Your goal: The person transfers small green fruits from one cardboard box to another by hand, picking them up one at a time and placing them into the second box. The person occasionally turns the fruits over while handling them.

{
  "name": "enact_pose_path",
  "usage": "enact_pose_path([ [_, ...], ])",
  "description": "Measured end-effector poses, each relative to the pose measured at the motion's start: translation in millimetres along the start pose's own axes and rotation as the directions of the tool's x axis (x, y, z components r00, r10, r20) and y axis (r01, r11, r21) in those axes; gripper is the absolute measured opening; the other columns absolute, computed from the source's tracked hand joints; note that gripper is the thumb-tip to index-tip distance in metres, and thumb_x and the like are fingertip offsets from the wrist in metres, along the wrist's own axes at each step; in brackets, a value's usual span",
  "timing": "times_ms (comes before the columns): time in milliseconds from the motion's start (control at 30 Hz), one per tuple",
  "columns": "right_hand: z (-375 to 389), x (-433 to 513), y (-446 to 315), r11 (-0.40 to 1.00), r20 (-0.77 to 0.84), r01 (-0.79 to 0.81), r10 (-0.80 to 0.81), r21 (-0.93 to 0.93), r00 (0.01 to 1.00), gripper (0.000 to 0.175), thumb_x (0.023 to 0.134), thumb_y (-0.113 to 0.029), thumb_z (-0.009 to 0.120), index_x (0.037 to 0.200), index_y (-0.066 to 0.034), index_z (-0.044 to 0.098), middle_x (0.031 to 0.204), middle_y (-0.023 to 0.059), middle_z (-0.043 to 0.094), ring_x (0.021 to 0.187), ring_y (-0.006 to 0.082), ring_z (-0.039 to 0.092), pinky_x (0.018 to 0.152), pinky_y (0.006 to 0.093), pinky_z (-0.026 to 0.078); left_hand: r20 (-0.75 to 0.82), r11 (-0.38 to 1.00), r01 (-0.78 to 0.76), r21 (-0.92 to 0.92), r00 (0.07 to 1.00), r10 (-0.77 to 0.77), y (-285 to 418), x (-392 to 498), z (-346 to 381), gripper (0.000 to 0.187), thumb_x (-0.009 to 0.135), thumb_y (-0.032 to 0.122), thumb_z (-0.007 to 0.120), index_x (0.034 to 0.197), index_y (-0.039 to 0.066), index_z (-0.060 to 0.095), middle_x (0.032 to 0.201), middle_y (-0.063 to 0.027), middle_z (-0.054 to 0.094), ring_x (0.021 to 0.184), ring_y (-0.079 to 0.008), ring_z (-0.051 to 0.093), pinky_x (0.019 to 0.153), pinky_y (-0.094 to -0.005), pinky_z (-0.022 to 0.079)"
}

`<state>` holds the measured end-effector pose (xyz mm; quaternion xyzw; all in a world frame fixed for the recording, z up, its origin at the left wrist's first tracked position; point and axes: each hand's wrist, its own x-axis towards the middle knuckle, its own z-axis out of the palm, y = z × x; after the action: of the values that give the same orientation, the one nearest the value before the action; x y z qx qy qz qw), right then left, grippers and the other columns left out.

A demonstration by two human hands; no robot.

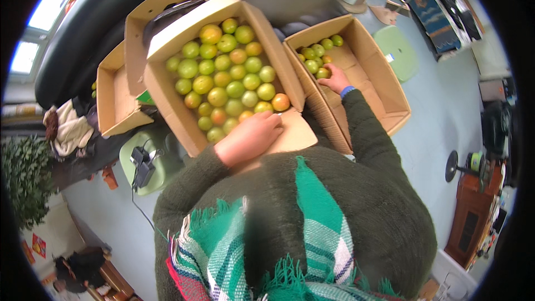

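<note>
A large cardboard box point(161, 96) full of green and orange-tinged tomatoes point(235, 89) stands before me. My left hand point(255, 133) rests at its near edge, back up, beside an open flap point(294, 131); its fingertips lie close to the nearest tomatoes and whether they grip anything cannot be seen. To the right is a second cardboard box point(376, 46), with several tomatoes grouped at its far left side. My right hand point(334, 79), a blue band at the wrist, reaches into that box, with thumb and fingers around a green-orange tomato point(322, 73) at the near end of the group.
Another cardboard box point(121, 127) stands at the left, behind a green stool point(144, 163) holding black power adapters point(143, 167) with a cord trailing down. A second green stool point(395, 52) is beyond the right box. A black sofa point(83, 37) lies behind the boxes.
</note>
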<state>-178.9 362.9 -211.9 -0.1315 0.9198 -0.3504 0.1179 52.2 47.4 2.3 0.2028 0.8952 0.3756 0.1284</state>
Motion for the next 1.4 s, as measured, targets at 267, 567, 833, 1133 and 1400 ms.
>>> enact_pose_path([
  [267,-14,-14,-27,0.969,-0.089,-0.097,0.12,0.227,0.989,0.059,0.077,-0.024,0.096,0.125,-0.0012,0.07,0.108,0.0095,0.077,0.096,0.0166,0.072,0.087,0.033,0.059,0.036,0.998,0.046,-0.039,0.998,-0.044,-4,-5,-7,0.017,0.1,0.018,0.063,0.106,0.004,0.07,0.098,-0.0184,0.07,0.092,-0.0403,0.069,0.083,-0.0501,0.056],
  [567,-74,-87,-234,0.593,-0.011,0.296,-0.436,0.749,0.9,0.059,0.083,0.001,0.087,0.137,-0.001,0.063,0.134,0.0089,0.063,0.118,0.0212,0.069,0.101,0.0337,0.059,-0.536,0.977,-0.072,-0.202,0.843,-0.049,-22,-22,-92,0.041,0.087,-0.003,0.076,0.127,0.002,0.068,0.113,-0.0073,0.072,0.098,-0.0199,0.07,0.09,-0.0331,0.059],
  [833,-12,-70,-306,0.534,0.422,-0.105,-0.516,0.839,0.746,0.042,0.09,-0.008,0.085,0.129,-0.0012,0.068,0.109,0.0047,0.072,0.099,0.013,0.07,0.085,0.0295,0.06,-0.441,0.999,-0.016,-0.051,0.898,-0.008,-18,-36,-79,0.056,0.084,0.004,0.085,0.136,0.008,0.063,0.129,-0.0088,0.06,0.113,-0.0202,0.065,0.094,-0.0345,0.058],
  [1133,11,-66,-271,0.833,0.581,0.072,-0.443,0.549,0.683,0.024,0.086,-0.007,0.078,0.109,-0.005,0.072,0.09,0.0008,0.069,0.087,0.0075,0.063,0.078,0.0273,0.054,-0.323,0.946,0.09,-0.312,0.926,-0.195,-59,-68,-45,0.056,0.078,-0.003,0.083,0.129,0.005,0.062,0.123,-0.007,0.064,0.121,-0.0229,0.065,0.102,-0.0358,0.053],
  [1400,16,-75,-273,0.653,0.408,0.651,-0.754,0.387,0.514,0.017,0.086,-0.009,0.076,0.1,-0.0039,0.069,0.096,0.0199,0.07,0.091,0.0413,0.07,0.08,0.0471,0.055,-0.304,0.993,0.1,-0.065,0.946,-0.115,-64,-76,-12,0.054,0.072,0.003,0.086,0.122,0.008,0.068,0.118,-0.013,0.069,0.117,-0.0362,0.061,0.105,-0.045,0.049],
])
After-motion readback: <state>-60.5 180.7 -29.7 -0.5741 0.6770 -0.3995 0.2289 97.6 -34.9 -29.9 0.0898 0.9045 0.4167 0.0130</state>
